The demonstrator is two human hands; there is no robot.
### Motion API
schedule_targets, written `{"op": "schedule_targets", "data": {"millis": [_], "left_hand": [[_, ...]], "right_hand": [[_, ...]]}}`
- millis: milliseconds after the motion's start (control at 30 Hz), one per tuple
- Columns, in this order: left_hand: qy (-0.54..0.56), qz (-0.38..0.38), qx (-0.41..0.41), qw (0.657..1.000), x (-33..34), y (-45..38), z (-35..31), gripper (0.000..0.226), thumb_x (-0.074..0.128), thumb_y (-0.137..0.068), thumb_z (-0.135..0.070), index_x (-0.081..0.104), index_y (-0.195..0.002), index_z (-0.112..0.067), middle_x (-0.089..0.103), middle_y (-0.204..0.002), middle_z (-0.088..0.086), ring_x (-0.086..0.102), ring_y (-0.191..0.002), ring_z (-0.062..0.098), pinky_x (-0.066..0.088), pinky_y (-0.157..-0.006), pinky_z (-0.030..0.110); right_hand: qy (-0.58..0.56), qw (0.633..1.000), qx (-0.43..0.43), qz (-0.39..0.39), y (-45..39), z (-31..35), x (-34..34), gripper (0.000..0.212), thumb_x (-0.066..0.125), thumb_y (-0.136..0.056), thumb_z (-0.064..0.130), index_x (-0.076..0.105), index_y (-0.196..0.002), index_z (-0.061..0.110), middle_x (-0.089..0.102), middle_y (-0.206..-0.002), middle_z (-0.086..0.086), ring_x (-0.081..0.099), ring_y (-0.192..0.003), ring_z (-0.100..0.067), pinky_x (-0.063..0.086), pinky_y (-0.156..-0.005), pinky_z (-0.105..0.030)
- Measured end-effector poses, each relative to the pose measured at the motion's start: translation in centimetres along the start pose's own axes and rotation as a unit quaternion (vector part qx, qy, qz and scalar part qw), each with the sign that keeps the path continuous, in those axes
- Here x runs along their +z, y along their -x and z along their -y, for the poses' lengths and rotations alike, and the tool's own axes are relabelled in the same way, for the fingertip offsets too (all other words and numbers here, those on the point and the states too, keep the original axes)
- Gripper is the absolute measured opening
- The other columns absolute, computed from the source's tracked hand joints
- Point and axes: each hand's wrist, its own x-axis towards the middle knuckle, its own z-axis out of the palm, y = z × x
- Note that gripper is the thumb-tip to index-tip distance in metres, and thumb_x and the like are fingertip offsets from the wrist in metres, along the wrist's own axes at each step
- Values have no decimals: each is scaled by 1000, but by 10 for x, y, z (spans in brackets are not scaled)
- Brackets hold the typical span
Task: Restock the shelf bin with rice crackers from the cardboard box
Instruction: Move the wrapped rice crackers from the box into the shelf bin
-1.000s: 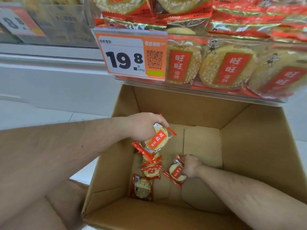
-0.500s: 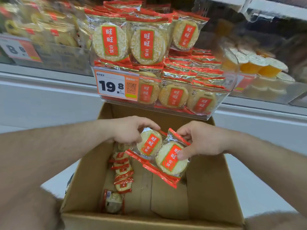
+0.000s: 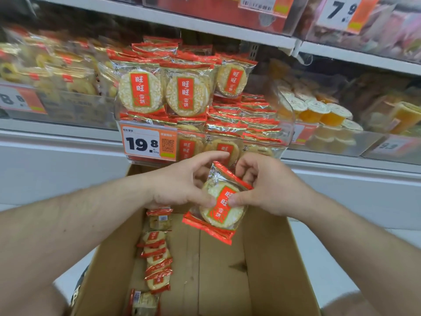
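At nine o'clock, a blurred bin [image 3: 57,103] of pale ring-shaped snacks sits on the shelf behind an orange price tag [image 3: 20,100]. Toward the middle, the clear shelf bin [image 3: 284,124] is heaped with rice cracker packs [image 3: 186,94], two standing upright at the front; its tag [image 3: 149,144] reads 19.8.

Below, at six o'clock, the cardboard box [image 3: 268,258] stands open. A row of loose packs [image 3: 157,254] lies along its left inner side, and one more pack [image 3: 144,302] lies at seven o'clock near the front wall.

The left hand [image 3: 180,181] comes in from eight o'clock, its thumb and fingers curled onto the left edge of the held pack [image 3: 218,204]. The pack hangs tilted above the box, just below the bin's front, red seams at top and bottom. Whether a second pack lies behind it cannot be told.

The right hand [image 3: 268,185] reaches from four o'clock and pinches the same pack on its right side, thumb on the red label.

At two o'clock, orange jelly cups [image 3: 319,112] fill the neighbouring bin, and a 7.9 tag [image 3: 344,12] hangs on the shelf above.
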Motion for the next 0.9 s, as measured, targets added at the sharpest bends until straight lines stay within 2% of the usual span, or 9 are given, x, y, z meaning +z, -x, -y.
{"op": "schedule_targets", "data": {"millis": [200, 233, 267, 333, 400, 533, 633, 733, 900], "left_hand": [[43, -102, 58, 992, -10, 3, -19, 93, 71, -79, 13, 39, -137, -51, 57, -112, 15, 65, -71, 7, 55, -68, 27], [45, -122, 67, 989, -10, 4, -23, 93, 70, -79, 14, 38, -139, -50, 46, -97, -1, 62, -65, 2, 52, -65, 24], [50, -138, 73, 987, -10, 4, -27, 93, 69, -80, 14, 36, -141, -48, 12, -124, 21, 60, -62, 2, 51, -63, 22], [70, -144, 83, 984, -10, 4, -30, 94, 70, -80, 13, 35, -143, -48, 38, -126, 41, 65, -74, 11, 55, -69, 29], [81, -142, 96, 982, -9, -1, -29, 96, 74, -78, 9, 34, -143, -50, 52, -128, 32, 68, -89, 23, 57, -82, 39], [3, -180, 137, 974, -6, -9, -30, 94, 78, -79, -4, 30, -134, -63, 54, -119, -5, 63, -94, 9, 55, -81, 30], [-233, -270, 226, 907, -9, -6, -40, 75, 71, -87, -25, 27, -134, -64, 49, -123, -28, 53, -109, -2, 46, -90, 18], [-403, -351, 278, 799, -23, -12, -37, 42, 63, -84, -27, 58, -125, -30, 54, -111, -15, 52, -106, 7, 45, -91, 25], [-492, -378, 210, 756, -39, -25, -19, 29, 65, -80, -30, 70, -107, -22, 55, -97, -5, 50, -96, 21, 46, -84, 48]], "right_hand": [[-253, 941, -16, -224, -3, 0, -17, 31, 84, -72, 20, 59, -91, 20, 59, -77, -3, 53, -64, -16, 51, -56, -28], [-289, 930, -7, -228, -2, 1, -19, 29, 80, -73, 22, 59, -93, 18, 60, -79, -6, 55, -63, -16, 49, -52, -22], [-320, 922, 5, -216, -1, 3, -20, 32, 77, -72, 27, 59, -95, 15, 60, -80, -7, 57, -60, -14, 46, -48, -17], [-358, 921, 32, -152, 2, 5, -18, 54, 73, -61, 36, 59, -106, 10, 63, -86, -7, 58, -55, -4, 42, -45, -12], [-374, 922, 44, -85, 2, 4, -13, 62, 75, -59, 34, 60, -113, 8, 68, -94, -9, 63, -60, -1, 44, -48, -12], [-383, 921, 43, -54, 1, 2, -12, 50, 88, -66, 18, 66, -110, 7, 73, -103, -17, 72, -91, -32, 57, -69, -31], [-382, 914, 33, -130, -5, 10, -40, 34, 78, -73, 3, 67, -105, 6, 74, -96, -15, 71, -70, -12, 50, -52, -16], [-332, 918, 26, -216, -23, 21, -73, 23, 77, -78, 1, 67, -96, 11, 74, -82, -6, 67, -60, -7, 48, -49, -18], [-223, 934, 45, -276, -81, 31, -86, 28, 82, -78, 14, 66, -100, 18, 70, -88, 3, 66, -72, -9, 46, -52, -20]]}}
